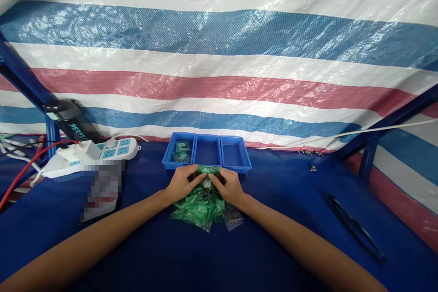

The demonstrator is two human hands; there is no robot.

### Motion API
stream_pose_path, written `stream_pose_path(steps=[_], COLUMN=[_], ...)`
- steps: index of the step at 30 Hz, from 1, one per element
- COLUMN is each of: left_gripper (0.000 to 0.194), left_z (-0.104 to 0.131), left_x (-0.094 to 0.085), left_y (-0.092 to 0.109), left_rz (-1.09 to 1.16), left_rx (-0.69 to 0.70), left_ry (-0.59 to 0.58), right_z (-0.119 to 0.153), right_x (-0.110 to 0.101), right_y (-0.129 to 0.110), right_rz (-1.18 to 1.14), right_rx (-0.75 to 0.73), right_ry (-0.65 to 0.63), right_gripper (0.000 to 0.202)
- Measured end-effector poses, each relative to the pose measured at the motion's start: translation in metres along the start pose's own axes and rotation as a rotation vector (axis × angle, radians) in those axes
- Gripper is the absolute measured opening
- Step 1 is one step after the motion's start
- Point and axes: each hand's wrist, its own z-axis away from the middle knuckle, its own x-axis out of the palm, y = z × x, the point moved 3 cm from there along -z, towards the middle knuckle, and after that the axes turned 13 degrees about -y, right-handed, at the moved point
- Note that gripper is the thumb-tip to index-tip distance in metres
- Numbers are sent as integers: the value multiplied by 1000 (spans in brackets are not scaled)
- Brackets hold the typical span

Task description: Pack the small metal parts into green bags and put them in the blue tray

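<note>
Both my hands pinch a small green plastic bag [208, 170] between thumbs and fingers, just in front of the blue bins. My left hand [185, 181] has its left side and my right hand [231, 186] its right side. What lies inside that bag is too small to make out. Under and in front of my hands spreads a pile of green plastic bags [196, 210], with a clear bag [233, 217] of small dark parts at its right edge. A few small bags [182, 151] lie in the left blue bin [169, 160].
Beside it stand a middle blue bin [207, 148] and a right blue bin [236, 153]. To the left are a white power strip [119, 148], a black bottle [77, 121] and a blurred-out flat object [102, 191]. Glasses [356, 228] and small metal pieces [313, 169] lie right.
</note>
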Motion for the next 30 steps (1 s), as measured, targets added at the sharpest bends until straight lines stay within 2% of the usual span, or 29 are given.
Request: stream_pose_path(steps=[8, 16, 24, 27, 30], left_gripper=[29, 31, 21, 24, 26], left_z=[0, 1, 1, 2, 3], left_x=[-1, 0, -2, 0, 0], left_y=[0, 0, 3, 2, 1], left_rz=[24, 7, 33, 33, -5], left_rx=[-30, -34, 13, 12, 3], left_ry=[-5, -2, -11, -41, -10], right_z=[1, 0, 2, 2, 2], right_x=[1, 0, -3, -2, -2], right_y=[-1, -1, -3, -2, 0], right_rz=[-1, -21, -52, -79, -71], right_rx=[10, -15, 16, 16, 11], right_ry=[20, 7, -10, -4, 2], right_gripper=[35, 31, 21, 18, 18])
